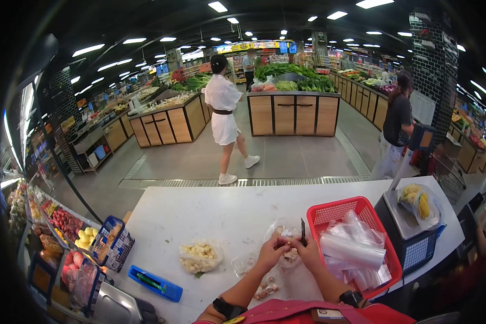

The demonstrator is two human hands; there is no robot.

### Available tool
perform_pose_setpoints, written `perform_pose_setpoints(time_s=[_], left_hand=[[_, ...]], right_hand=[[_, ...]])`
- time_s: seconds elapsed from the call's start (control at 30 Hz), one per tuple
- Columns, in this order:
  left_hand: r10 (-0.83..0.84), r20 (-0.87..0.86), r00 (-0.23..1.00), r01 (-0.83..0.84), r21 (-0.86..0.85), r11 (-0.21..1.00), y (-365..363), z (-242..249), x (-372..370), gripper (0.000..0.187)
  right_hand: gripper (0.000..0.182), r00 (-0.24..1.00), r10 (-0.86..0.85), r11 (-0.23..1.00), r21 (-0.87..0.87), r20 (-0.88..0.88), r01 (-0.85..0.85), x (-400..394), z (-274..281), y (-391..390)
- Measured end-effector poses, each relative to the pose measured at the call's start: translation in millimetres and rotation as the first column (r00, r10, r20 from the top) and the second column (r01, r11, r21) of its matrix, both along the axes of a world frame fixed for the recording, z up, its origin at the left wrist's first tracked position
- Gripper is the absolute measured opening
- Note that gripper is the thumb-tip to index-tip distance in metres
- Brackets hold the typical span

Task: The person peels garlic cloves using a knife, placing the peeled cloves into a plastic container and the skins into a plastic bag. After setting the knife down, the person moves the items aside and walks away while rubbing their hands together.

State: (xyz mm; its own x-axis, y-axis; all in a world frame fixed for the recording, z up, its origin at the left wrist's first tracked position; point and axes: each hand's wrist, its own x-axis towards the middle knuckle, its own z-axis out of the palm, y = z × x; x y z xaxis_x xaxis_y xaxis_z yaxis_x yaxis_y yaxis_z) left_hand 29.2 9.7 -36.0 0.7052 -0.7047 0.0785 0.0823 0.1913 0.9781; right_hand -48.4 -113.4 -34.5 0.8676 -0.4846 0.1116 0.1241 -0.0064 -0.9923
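Note:
My left hand (pixel 273 252) and my right hand (pixel 306 252) meet over the white table (pixel 167 216). Fingers of both are closed around something small, perhaps a garlic clove, too hidden to name surely. A dark knife (pixel 303 229) sticks up from my right hand. Just behind and under the hands lies an open clear bag (pixel 284 228) with pale pieces and skins. Left of them sits a clear bag of peeled pale cloves (pixel 199 256). Several unpeeled bulbs or cloves (pixel 265 288) lie near my left forearm.
A red basket (pixel 317 216) of clear plastic bags stands right, beside a scale (pixel 402 216) bearing bagged yellow fruit (pixel 420 203). A blue tray (pixel 155 284) lies left, near blue baskets (pixel 112 243). Beyond the table, a person in white (pixel 222 102) and another in dark clothing (pixel 397 121) stand among produce counters.

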Motion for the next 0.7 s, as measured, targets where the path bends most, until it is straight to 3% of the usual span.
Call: perform_pose_setpoints(time_s=[0.1, 0.27, 0.4, 0.47, 0.5, 0.57, 0.6, 0.63, 0.7], left_hand=[[-0.013, -0.064, 0.998, 0.008, -0.08, 0.997, -1, 0, -3, 0.013], [0.164, -0.067, 0.984, -0.175, -0.202, 0.964, 4, 20, -4, 0.025], [0.125, -0.008, 0.992, -0.125, -0.099, 0.987, 9, 12, 5, 0.027], [0.142, -0.047, 0.989, -0.146, -0.076, 0.986, 8, 11, 3, 0.026], [0.158, -0.083, 0.984, -0.162, -0.053, 0.985, 8, 11, 3, 0.025], [0.193, -0.036, 0.981, -0.193, -0.013, 0.981, 10, 7, 1, 0.024], [0.21, 0.013, 0.978, -0.21, 0.019, 0.978, 6, 5, -1, 0.024], [0.232, 0.051, 0.971, -0.235, 0.069, 0.969, 5, 6, -2, 0.024], [0.243, 0.154, 0.958, -0.265, 0.148, 0.953, 4, 6, -1, 0.026]], right_hand=[[0.012, 0.999, -0.043, 0.994, -0.104, 0.008, 0.044, 2, -7, -3], [0.017, 0.985, -0.169, 0.967, -0.196, -0.028, 0.161, 4, -9, -3], [0.02, 0.977, -0.191, 0.945, -0.289, -0.098, 0.156, -3, 10, 4], [0.021, 0.92, -0.233, 0.869, -0.493, -0.316, 0.05, -7, 22, 5], [0.021, 0.918, -0.236, 0.869, -0.492, -0.317, 0.054, -2, 12, 4], [0.022, 0.987, -0.118, 0.919, -0.388, -0.109, 0.066, 5, -15, -3], [0.019, 0.991, -0.101, 0.895, -0.442, -0.083, 0.054, 0, -6, 0], [0.018, 0.992, -0.109, 0.867, -0.493, -0.06, 0.065, -4, 8, 5], [0.022, 0.987, -0.048, 0.935, -0.354, -0.155, -0.011, -11, 24, 9]])
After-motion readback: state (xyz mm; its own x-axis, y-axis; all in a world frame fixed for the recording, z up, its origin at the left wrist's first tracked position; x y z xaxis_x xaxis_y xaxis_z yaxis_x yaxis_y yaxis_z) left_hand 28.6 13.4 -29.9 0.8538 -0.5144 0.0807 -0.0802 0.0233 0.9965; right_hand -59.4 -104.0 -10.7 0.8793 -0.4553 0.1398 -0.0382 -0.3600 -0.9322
